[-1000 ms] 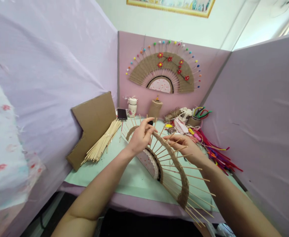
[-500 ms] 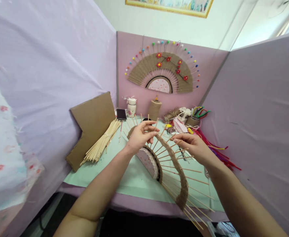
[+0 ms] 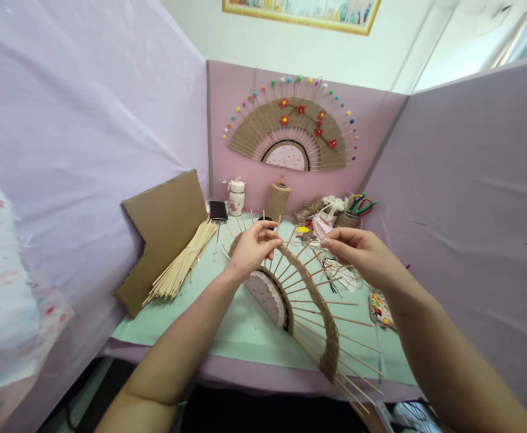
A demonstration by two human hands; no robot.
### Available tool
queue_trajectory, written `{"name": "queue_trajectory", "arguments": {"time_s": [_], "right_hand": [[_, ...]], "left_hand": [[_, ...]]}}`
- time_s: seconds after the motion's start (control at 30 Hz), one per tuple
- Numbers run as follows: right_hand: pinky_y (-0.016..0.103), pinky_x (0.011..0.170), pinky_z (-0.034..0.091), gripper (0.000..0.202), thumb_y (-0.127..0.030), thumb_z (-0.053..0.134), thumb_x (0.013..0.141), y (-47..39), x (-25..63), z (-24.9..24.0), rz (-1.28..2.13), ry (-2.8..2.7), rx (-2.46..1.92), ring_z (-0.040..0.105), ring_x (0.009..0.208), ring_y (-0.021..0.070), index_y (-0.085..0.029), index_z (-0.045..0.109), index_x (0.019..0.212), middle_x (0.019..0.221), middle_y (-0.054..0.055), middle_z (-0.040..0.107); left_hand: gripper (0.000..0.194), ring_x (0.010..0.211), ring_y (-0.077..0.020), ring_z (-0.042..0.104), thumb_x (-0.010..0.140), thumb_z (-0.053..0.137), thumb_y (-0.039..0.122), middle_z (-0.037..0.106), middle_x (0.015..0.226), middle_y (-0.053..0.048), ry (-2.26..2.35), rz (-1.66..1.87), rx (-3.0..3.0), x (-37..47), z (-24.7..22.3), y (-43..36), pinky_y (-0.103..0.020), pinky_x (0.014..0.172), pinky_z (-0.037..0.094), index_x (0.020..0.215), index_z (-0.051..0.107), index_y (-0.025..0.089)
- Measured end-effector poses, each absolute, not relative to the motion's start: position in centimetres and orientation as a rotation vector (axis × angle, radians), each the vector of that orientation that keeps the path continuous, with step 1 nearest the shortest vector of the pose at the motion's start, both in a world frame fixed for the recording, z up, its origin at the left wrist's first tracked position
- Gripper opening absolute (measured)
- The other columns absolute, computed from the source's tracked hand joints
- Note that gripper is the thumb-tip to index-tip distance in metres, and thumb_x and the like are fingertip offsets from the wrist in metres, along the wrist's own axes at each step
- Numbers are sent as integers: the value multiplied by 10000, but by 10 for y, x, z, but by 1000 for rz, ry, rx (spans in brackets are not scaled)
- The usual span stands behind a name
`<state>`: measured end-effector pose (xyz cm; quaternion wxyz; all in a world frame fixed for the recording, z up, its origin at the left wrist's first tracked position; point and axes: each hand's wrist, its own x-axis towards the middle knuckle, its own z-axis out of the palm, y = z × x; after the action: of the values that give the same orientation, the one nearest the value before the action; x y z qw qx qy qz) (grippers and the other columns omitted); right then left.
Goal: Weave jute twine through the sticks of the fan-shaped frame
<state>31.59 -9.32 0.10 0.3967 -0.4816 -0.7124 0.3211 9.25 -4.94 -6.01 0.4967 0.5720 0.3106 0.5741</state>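
A half-round fan frame of thin sticks with a woven twine band (image 3: 316, 296) stands tilted over the green tabletop; its inner half-disc (image 3: 268, 299) is pink with a lace edge. My left hand (image 3: 259, 246) pinches the frame at the upper end of the band, among the sticks. To the right of it, my right hand (image 3: 353, 246) is closed at the fingertips on a thin strand of twine, apart from the frame. The strand runs between the two hands and is hard to make out in places.
Bundled sticks (image 3: 182, 261) lean by brown cardboard (image 3: 164, 222) at the left. Behind stand a white jar (image 3: 237, 197), a twine spool (image 3: 278, 201) and a phone (image 3: 219, 210). Scissors (image 3: 363, 205) and craft materials lie back right. A finished fan (image 3: 303, 123) hangs on the pink panel.
My right hand has moved right and slightly up, away from the frame's sticks, with the strand. My left hand remains on the frame. The view has shifted slightly.
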Motion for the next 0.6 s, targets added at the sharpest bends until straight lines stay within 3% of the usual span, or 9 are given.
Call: {"name": "queue_trajectory", "arguments": {"time_s": [0.37,0.6], "right_hand": [[297,600,403,372,-564,628,801,-100,312,22,446,-2055,-1070,525,671,173,-201,705,818,756,69,641],[280,576,404,384,-574,676,754,-95,333,-10,625,-1914,-1183,533,646,166,-193,701,782,753,58,667]], "left_hand": [[379,465,-39,502,711,742,283,645,802,1,760,1389,1430,92,-67,-46,-185,443,386,1022,564,158],[375,501,-51,530,686,761,274,645,803,-4,756,1398,1388,91,-67,-48,-196,476,422,992,579,155]]}}
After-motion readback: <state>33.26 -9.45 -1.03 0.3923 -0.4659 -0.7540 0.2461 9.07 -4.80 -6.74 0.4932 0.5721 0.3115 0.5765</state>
